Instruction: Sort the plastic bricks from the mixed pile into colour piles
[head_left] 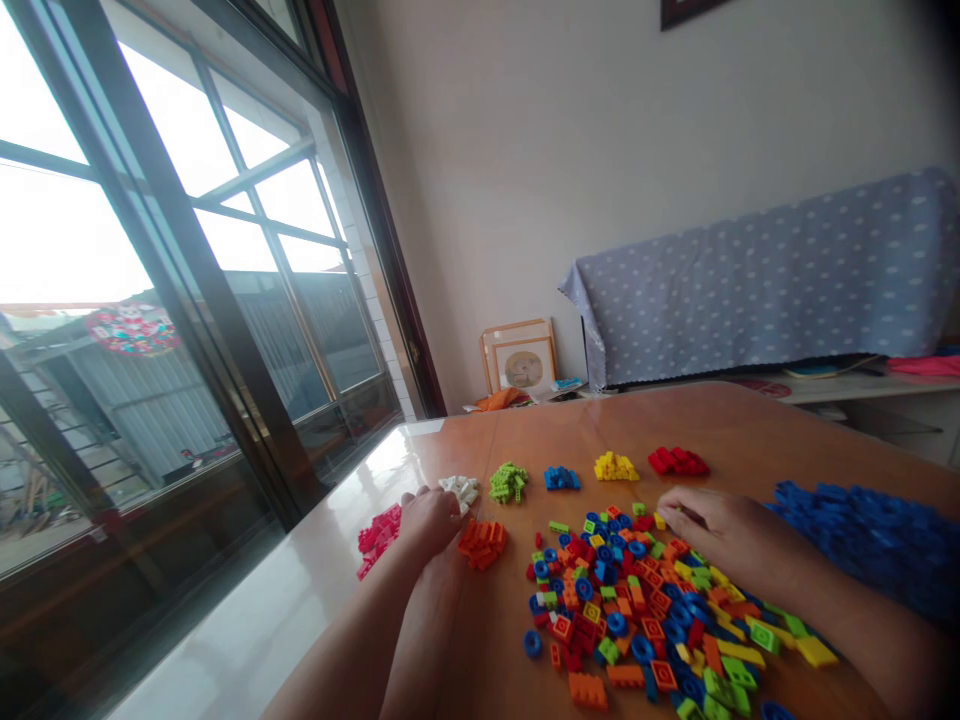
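My left hand point(431, 522) reaches over the table with its fingers curled together, at the near edge of a small pile of white bricks point(459, 490). Pink bricks point(379, 538) lie just left of it and orange bricks point(483, 543) just right. Whatever its fingertips hold, if anything, is hidden. My right hand point(697, 520) is at the far right edge of a large mixed heap of toy bricks point(607, 590), its fingers closed in a pinch. A yellow brick point(660, 521) shows right at its fingertips; what is between them is too small to make out.
Sorted piles stand in a row farther back: lime green point(509, 483), blue point(562, 478), yellow point(616, 466) and red point(678, 461). A big blue brick heap point(862, 540) lies beyond my right forearm. The wooden table point(525, 425) reaches towards a cloth-covered object point(750, 285).
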